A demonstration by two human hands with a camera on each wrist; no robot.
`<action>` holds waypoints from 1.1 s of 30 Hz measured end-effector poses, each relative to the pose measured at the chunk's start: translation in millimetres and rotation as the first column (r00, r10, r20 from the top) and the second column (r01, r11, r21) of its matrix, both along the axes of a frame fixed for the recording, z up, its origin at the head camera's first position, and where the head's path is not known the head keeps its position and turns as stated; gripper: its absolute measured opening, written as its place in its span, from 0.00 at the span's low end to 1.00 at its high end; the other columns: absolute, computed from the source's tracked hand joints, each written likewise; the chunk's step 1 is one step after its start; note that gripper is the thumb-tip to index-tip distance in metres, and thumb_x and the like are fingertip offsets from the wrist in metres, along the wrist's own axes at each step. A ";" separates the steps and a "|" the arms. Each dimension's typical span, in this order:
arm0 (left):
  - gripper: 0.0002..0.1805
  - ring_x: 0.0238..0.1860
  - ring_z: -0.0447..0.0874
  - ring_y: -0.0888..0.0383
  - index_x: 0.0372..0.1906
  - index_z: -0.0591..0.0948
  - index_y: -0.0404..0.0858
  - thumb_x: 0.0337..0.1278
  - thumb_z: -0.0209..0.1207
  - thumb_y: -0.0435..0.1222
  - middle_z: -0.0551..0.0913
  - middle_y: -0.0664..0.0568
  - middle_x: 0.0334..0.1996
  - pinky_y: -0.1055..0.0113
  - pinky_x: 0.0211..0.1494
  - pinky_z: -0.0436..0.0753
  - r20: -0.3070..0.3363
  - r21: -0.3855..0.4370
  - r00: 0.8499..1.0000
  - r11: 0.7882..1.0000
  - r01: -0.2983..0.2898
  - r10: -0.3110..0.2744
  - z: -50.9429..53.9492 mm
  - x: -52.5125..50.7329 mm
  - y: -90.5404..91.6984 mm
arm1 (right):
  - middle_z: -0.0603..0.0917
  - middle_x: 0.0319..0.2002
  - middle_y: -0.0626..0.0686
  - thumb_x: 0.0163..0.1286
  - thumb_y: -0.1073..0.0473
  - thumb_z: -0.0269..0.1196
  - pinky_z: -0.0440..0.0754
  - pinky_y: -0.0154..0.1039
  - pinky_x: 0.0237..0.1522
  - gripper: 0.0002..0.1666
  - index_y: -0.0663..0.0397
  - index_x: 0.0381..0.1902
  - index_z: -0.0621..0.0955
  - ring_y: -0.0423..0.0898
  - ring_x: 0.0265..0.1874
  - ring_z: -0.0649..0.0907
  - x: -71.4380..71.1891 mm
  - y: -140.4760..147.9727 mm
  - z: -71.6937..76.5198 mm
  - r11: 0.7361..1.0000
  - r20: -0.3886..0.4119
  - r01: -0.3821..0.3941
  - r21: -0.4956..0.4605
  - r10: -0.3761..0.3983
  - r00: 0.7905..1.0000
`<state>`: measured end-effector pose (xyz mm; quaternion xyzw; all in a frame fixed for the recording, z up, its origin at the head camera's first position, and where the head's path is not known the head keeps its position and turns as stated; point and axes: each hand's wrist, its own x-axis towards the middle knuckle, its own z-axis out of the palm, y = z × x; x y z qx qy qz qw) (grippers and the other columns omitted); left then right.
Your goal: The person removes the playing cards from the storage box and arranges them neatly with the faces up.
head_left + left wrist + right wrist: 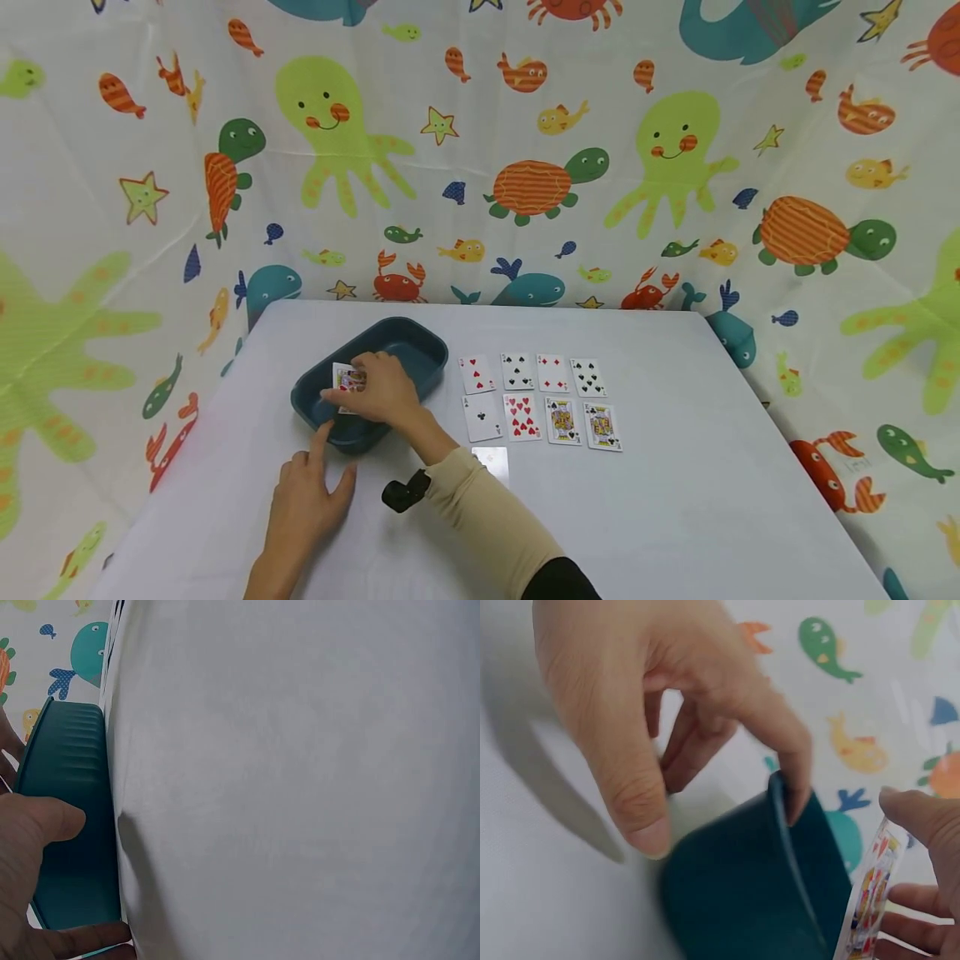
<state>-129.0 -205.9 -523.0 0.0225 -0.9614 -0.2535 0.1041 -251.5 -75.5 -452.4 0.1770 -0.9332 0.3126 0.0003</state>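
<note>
My right hand (pixel 382 387) reaches over the dark teal basin (pixel 431 346) and pinches a face card (pixel 347 379) between thumb and fingers. In the right wrist view the card (pixel 868 900) appears edge-on beside the basin wall (pixel 735 885), with the right hand (pixel 930 862) at the frame's edge. My left hand (pixel 303 500) lies at the basin's near side. Its index fingertip touches the rim, and its thumb is held apart from the other fingers. The left wrist view shows the left hand (pixel 30 855) in front of the basin's outer side (pixel 75 765).
Right of the basin, several playing cards (pixel 522 417) lie face up in two rows on the white table (pixel 697 467). A white card (pixel 491 460) below them is partly covered by my right sleeve. Behind the table hangs a sea-animal patterned curtain (pixel 465 108).
</note>
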 end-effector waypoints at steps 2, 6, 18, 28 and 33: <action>0.41 0.43 0.77 0.32 0.75 0.62 0.37 0.59 0.65 0.42 0.77 0.27 0.40 0.38 0.39 0.76 -0.025 -0.004 1.000 1.000 0.002 -0.002 -1.1 -0.3 0.8 | 0.82 0.53 0.46 0.60 0.30 0.70 0.75 0.31 0.40 0.40 0.46 0.63 0.81 0.38 0.44 0.75 2.6 6.5 4.6 1.000 -0.008 -0.012 -0.024 0.012 1.000; 0.41 0.42 0.78 0.31 0.75 0.63 0.37 0.59 0.66 0.42 0.78 0.27 0.40 0.38 0.39 0.76 -0.045 -0.006 0.999 1.000 0.005 -0.005 -1.9 -0.3 1.3 | 0.83 0.53 0.47 0.61 0.32 0.70 0.75 0.31 0.44 0.40 0.48 0.64 0.80 0.39 0.47 0.76 7.8 17.8 12.5 0.997 -0.015 -0.022 -0.068 0.021 1.000; 0.41 0.46 0.77 0.29 0.76 0.61 0.37 0.61 0.64 0.43 0.77 0.26 0.43 0.36 0.42 0.76 0.010 0.004 1.000 1.000 0.001 -0.001 -1.5 -1.0 0.4 | 0.83 0.58 0.49 0.63 0.36 0.70 0.76 0.34 0.55 0.39 0.51 0.64 0.80 0.41 0.53 0.78 24.9 44.3 20.8 0.975 -0.062 -0.034 -0.218 0.021 0.998; 0.42 0.49 0.75 0.27 0.78 0.58 0.37 0.63 0.63 0.44 0.75 0.23 0.46 0.33 0.46 0.75 0.059 0.009 0.998 1.000 0.008 -0.008 -0.6 -5.9 1.1 | 0.83 0.58 0.50 0.62 0.40 0.73 0.76 0.32 0.51 0.38 0.54 0.64 0.81 0.42 0.53 0.79 43.7 73.6 29.9 0.959 -0.086 -0.012 -0.282 -0.013 0.996; 0.42 0.48 0.76 0.27 0.77 0.60 0.37 0.61 0.64 0.43 0.76 0.24 0.44 0.34 0.43 0.75 0.045 0.006 0.999 1.000 -0.006 0.006 -1.7 -5.2 1.7 | 0.84 0.58 0.51 0.63 0.40 0.72 0.77 0.35 0.52 0.38 0.55 0.64 0.81 0.43 0.52 0.80 53.9 92.5 29.7 0.957 -0.111 -0.013 -0.290 -0.020 0.994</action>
